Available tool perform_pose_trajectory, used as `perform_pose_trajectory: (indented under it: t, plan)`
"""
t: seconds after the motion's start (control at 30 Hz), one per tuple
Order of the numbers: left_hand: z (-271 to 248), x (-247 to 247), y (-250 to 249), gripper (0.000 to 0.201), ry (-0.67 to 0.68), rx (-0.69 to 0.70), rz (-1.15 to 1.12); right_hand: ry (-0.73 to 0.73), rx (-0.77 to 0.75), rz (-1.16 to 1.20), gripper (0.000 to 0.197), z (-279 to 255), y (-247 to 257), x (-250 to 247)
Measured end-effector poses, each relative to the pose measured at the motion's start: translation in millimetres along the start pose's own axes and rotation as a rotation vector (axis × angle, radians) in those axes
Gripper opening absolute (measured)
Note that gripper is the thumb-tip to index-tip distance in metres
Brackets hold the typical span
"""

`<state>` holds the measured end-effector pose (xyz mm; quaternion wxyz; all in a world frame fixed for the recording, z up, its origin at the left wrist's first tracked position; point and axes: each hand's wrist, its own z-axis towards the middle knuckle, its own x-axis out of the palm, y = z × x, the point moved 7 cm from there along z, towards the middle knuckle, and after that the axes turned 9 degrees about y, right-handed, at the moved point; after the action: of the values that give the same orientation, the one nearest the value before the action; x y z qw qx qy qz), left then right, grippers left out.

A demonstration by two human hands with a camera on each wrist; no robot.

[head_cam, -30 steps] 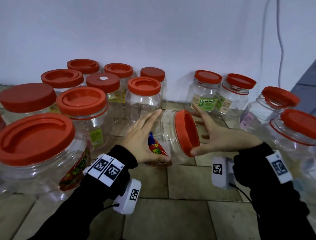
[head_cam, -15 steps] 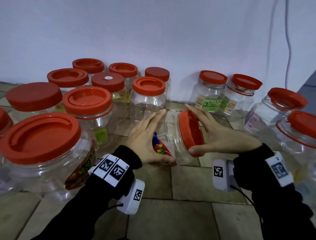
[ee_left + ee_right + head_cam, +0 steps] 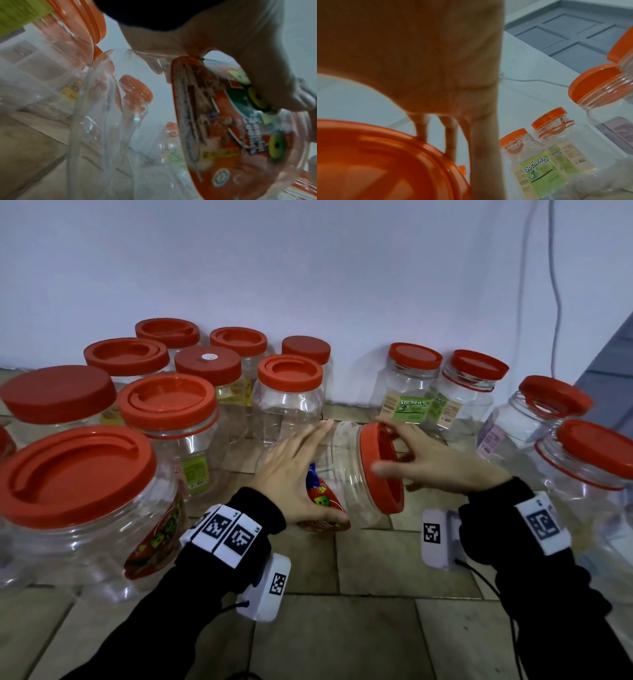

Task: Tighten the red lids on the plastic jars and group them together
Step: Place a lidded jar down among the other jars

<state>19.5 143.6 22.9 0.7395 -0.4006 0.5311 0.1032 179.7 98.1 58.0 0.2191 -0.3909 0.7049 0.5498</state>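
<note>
Above the tiled floor (image 3: 376, 621) between two jar clusters, a clear jar (image 3: 342, 470) lay tipped sideways, left hand (image 3: 291, 477) wrapped around its labelled body, right hand (image 3: 442, 463) fingers and thumb clasped round its red lid (image 3: 380, 470).

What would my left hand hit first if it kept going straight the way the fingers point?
Probably the clear jar with the ringed red lid just beyond your left hand; its fingers point at it, though depth is unclear.
</note>
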Motion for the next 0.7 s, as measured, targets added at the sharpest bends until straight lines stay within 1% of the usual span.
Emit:
perform_pose_trajectory:
  t: [0.07,0.1,0.13,0.2,0.23,0.27,0.3,0.37,0.43,0.47,0.53,0.57,0.6,0.67,0.7]
  plan:
    - [-0.2,1.3,-1.9,0.123,0.004,0.007,0.010,-0.042,0.144,0.063,0.078,2.2,-6.2,2.5]
    - [-0.4,2.0,-1.8,0.123,0.006,0.010,0.010,-0.031,0.185,0.075,0.079,3.9,-10.4,3.9]
    - [-0.6,1.8,-1.2,0.123,0.004,0.011,0.001,-0.012,0.188,0.069,0.087,5.2,-13.7,4.6]
    - [-1.5,-0.2,1.9,0.125,-0.010,0.006,-0.022,0.045,0.094,0.058,0.110,4.0,-9.5,5.6]
    - [-2.1,-1.4,3.8,0.126,-0.016,0.000,-0.039,0.073,0.036,0.053,0.117,2.8,-7.5,6.4]
    - [-2.9,-2.2,6.1,0.126,-0.021,-0.005,-0.055,0.091,-0.003,0.042,0.119,1.5,-5.7,7.3]
    - [-3.7,-2.8,7.7,0.127,-0.028,-0.006,-0.066,0.095,-0.021,0.032,0.116,1.3,-6.4,7.7]
    - [-5.5,-3.1,8.2,0.127,-0.040,0.001,-0.070,0.058,-0.012,0.029,0.108,3.1,-7.5,8.2]
    - [-5.9,-2.2,7.1,0.120,-0.042,-0.001,-0.063,0.018,0.067,0.071,0.102,4.0,-5.3,10.2]
    - [-5.8,-1.7,6.7,0.120,-0.036,-0.008,-0.059,0.015,0.123,0.083,0.100,3.9,-4.8,12.1]
    - [-4.9,-1.5,5.4,0.118,-0.028,-0.017,-0.056,0.039,0.203,0.082,0.101,3.6,-5.9,13.8]
    - [-4.6,-2.0,4.4,0.117,-0.029,-0.014,-0.053,0.045,0.205,0.079,0.103,3.3,-6.1,12.1]
    - [-4.8,-2.1,3.2,0.117,-0.027,-0.008,-0.050,0.044,0.178,0.063,0.106,2.1,-4.6,10.0]
    - [-5.8,-1.4,2.8,0.117,-0.028,0.004,-0.044,0.055,0.069,0.004,0.116,0.3,0.8,5.2]
    - [-6.6,-1.5,2.6,0.117,-0.033,0.007,-0.043,0.071,0.011,-0.024,0.116,-0.4,3.8,4.8]
